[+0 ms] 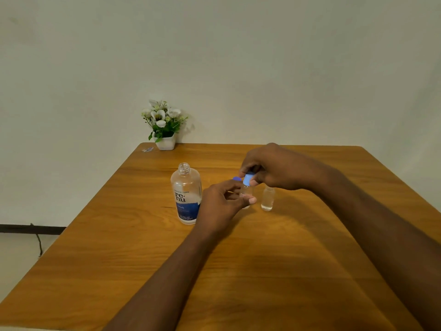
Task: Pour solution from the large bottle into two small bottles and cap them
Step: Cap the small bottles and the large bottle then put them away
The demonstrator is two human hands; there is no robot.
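Note:
The large clear bottle [186,195] with a white and blue label stands uncapped left of centre on the table. My left hand [220,205] grips a small clear bottle [246,191] around its body. My right hand [269,169] pinches a blue cap [248,178] on that bottle's neck. A second blue cap [236,178] shows just behind my left fingers. The other small bottle [267,199] stands uncapped to the right, with clear liquid in it, below my right hand.
A white pot of white flowers [164,125] stands at the table's far left corner, with a small wrapper [148,149] beside it. The wooden table [214,271] ends at a pale wall. A dark cable hangs off to the left.

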